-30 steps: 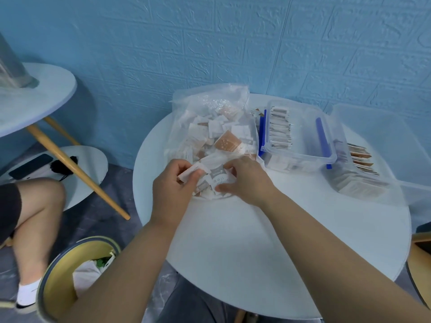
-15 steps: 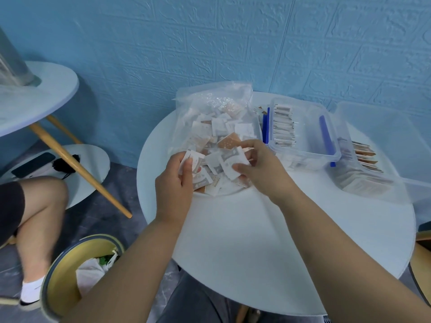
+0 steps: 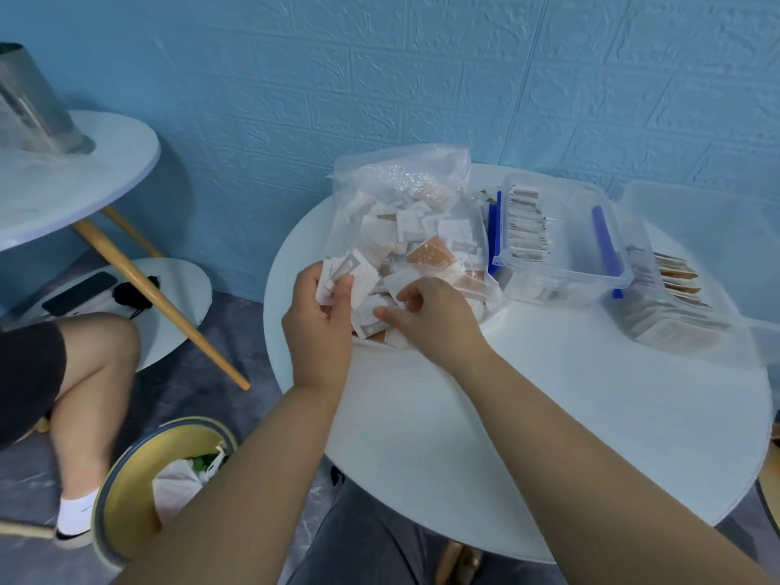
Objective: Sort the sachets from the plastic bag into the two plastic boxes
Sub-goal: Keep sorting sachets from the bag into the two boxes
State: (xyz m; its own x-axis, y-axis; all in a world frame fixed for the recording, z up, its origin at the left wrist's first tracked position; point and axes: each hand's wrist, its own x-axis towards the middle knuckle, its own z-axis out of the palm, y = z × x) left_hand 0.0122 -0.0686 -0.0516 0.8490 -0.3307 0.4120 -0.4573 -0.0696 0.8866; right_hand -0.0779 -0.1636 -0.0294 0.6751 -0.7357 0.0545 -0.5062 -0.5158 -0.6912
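Hands, two (image 3: 319, 331) (image 3: 434, 316), one plastic bag (image 3: 401, 213), two boxes (image 3: 561, 242) (image 3: 692, 263).

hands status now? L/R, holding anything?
Left hand: shut on a small stack of white sachets.
Right hand: fingers curled, pinching at sachets at the bag mouth; a firm hold cannot be told.

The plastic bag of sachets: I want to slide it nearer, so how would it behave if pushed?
The plastic bag looks thin and crinkled, so it would probably buckle rather than slide as one piece. Its mouth lies open toward the hands, with loose sachets at the opening, so some would likely spill onto the table.
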